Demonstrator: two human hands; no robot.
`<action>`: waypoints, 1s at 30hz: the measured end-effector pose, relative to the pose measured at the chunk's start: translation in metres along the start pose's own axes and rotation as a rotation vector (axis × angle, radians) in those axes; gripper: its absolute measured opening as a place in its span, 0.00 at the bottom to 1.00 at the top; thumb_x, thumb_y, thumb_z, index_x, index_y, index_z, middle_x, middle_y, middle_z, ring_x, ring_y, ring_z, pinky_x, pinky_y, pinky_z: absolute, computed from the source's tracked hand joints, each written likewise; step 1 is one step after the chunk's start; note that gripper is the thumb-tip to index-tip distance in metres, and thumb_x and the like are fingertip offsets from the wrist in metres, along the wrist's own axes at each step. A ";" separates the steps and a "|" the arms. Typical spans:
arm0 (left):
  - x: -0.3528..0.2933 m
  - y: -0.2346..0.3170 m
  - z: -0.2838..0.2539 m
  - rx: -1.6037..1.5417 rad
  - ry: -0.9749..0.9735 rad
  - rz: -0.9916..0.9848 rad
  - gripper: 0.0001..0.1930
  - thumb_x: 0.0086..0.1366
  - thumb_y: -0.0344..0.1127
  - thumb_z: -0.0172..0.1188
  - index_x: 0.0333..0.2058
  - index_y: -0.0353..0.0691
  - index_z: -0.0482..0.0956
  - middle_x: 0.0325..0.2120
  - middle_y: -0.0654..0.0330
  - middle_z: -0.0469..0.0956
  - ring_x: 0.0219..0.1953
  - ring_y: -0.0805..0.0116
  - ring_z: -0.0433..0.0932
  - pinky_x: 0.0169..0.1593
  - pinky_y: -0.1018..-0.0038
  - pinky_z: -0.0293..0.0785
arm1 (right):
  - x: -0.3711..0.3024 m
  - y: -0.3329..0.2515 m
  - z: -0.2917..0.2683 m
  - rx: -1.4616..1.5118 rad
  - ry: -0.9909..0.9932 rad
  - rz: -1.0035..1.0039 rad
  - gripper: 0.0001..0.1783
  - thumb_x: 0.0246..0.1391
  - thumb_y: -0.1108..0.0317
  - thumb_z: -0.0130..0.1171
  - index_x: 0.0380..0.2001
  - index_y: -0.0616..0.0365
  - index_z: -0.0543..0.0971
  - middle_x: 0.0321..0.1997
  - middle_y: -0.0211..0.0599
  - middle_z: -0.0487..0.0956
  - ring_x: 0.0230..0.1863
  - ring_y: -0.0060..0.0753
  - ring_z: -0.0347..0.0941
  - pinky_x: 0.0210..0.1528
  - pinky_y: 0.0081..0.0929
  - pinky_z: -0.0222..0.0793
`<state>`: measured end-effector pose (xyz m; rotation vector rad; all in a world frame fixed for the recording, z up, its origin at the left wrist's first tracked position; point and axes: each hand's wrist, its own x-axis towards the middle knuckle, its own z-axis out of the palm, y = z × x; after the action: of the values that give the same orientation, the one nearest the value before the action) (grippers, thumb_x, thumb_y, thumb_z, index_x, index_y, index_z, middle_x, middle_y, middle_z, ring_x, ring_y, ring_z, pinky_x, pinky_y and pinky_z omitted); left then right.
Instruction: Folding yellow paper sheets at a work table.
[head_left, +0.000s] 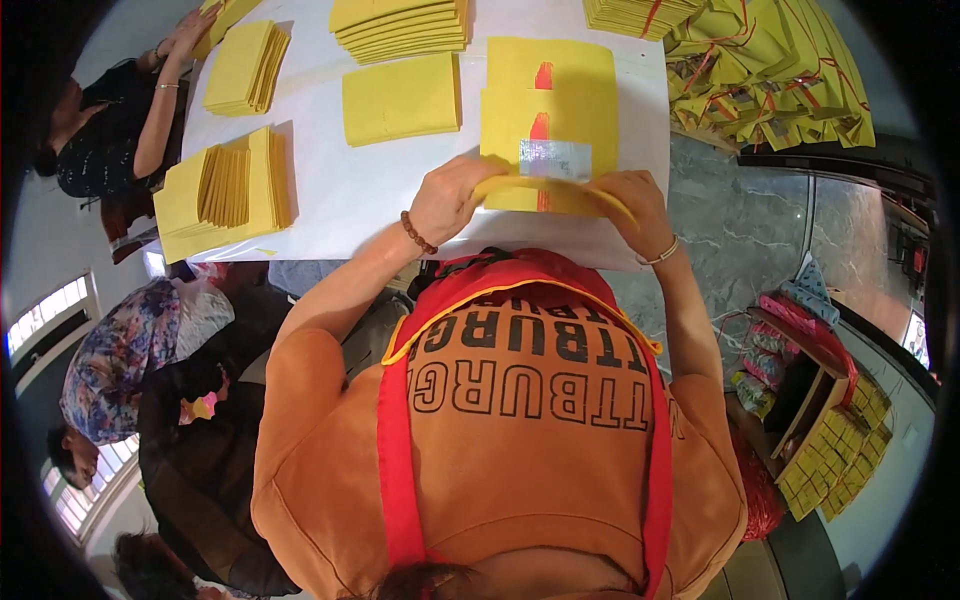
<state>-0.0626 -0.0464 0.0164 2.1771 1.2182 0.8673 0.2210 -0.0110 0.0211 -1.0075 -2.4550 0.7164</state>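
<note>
your left hand (447, 200) and right hand (632, 205) are each pinching an end of a bowed yellow paper sheet (552, 186) at the near edge of the white table (330, 190), fingers closing around it, just above a silver-patched yellow stack (548, 125)

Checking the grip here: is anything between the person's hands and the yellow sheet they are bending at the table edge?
Nothing visible. The left hand and right hand both grip the curved yellow sheet directly at its ends. Beyond it lies a yellow stack with a silver foil patch on the white table.
</note>
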 end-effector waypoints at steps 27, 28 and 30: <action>0.034 -0.038 0.027 -0.782 0.146 -0.842 0.13 0.53 0.29 0.60 0.29 0.40 0.62 0.14 0.70 0.64 0.16 0.83 0.59 0.18 0.82 0.55 | 0.030 -0.005 0.037 0.468 0.522 0.693 0.28 0.51 0.66 0.55 0.52 0.57 0.56 0.12 0.33 0.69 0.13 0.24 0.61 0.18 0.25 0.54; 0.035 -0.036 0.027 -0.793 0.161 -0.840 0.14 0.53 0.29 0.60 0.32 0.40 0.62 0.14 0.69 0.64 0.16 0.83 0.60 0.18 0.82 0.56 | 0.031 -0.005 0.037 0.441 0.531 0.703 0.27 0.51 0.67 0.55 0.51 0.57 0.57 0.14 0.32 0.70 0.15 0.19 0.61 0.19 0.21 0.53; 0.037 -0.031 0.021 -0.774 0.140 -0.853 0.15 0.53 0.29 0.60 0.34 0.39 0.61 0.14 0.69 0.65 0.16 0.82 0.61 0.19 0.82 0.56 | 0.032 -0.005 0.038 0.415 0.540 0.712 0.26 0.51 0.68 0.55 0.50 0.58 0.58 0.16 0.30 0.72 0.17 0.15 0.60 0.20 0.16 0.53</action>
<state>-0.0498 -0.0020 -0.0077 0.8728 1.3825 0.8876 0.1769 -0.0027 -0.0012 -1.6406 -1.3962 0.9514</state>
